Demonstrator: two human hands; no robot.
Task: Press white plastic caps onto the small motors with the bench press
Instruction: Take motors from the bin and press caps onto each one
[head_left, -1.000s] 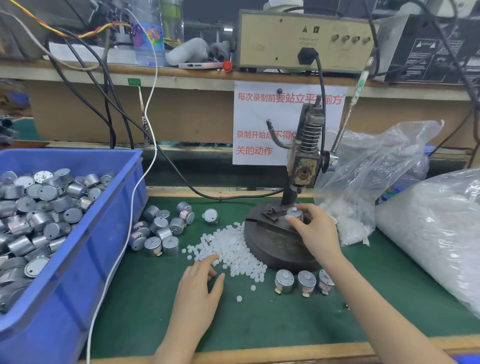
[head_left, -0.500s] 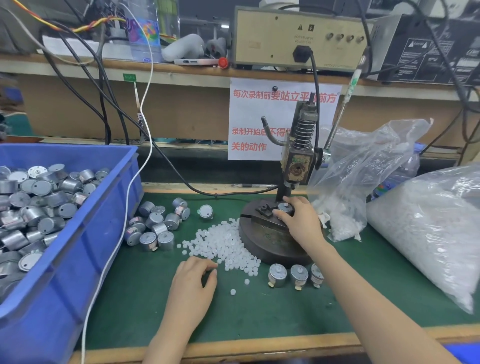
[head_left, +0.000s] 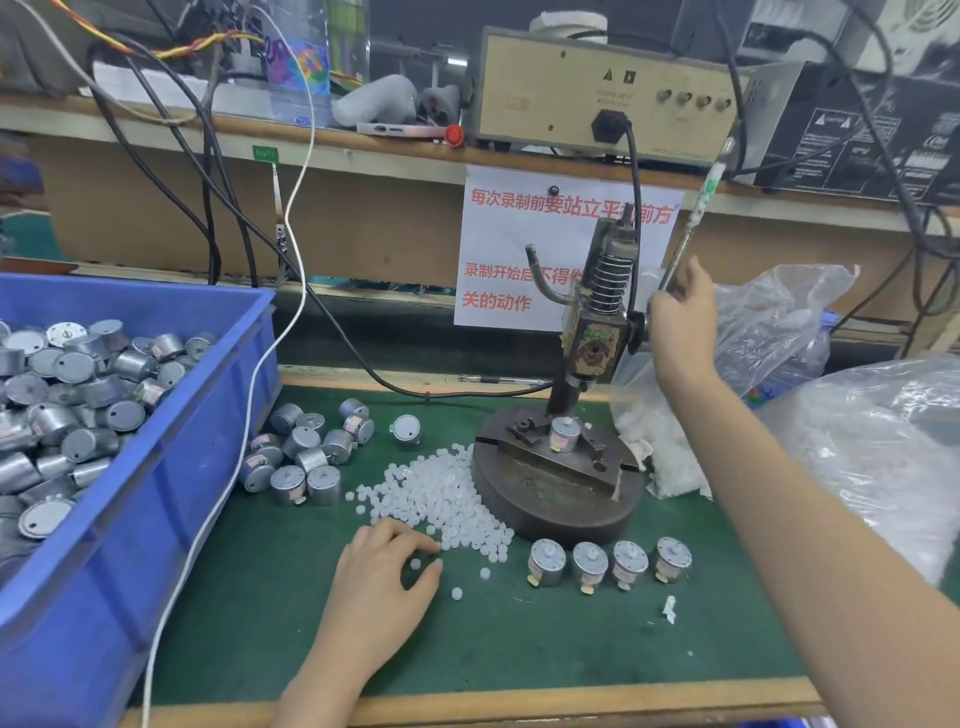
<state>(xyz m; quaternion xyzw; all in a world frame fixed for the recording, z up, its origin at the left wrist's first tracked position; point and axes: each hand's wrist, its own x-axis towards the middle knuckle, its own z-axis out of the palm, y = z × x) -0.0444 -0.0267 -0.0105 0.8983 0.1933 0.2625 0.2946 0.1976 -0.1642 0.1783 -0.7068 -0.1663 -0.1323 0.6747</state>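
A small silver motor (head_left: 565, 434) stands in the fixture on the round base of the bench press (head_left: 597, 332), under the ram. My right hand (head_left: 678, 322) is raised beside the press head and grips its lever (head_left: 696, 218). My left hand (head_left: 387, 571) rests on the green mat at the near edge of a heap of white plastic caps (head_left: 441, 493), fingers curled over a loose cap (head_left: 415, 564). A row of several motors (head_left: 608, 561) stands in front of the press base.
A blue bin (head_left: 156, 493) full of motors fills the left. Loose motors (head_left: 301, 452) lie beside it. Clear bags of white caps (head_left: 857, 441) sit on the right. A white cable (head_left: 249, 395) hangs over the bin's edge. A shelf with power units runs behind.
My right hand has left the motor in the fixture and risen to the press lever. My left hand stays at the cap heap, fingers curling over a cap.
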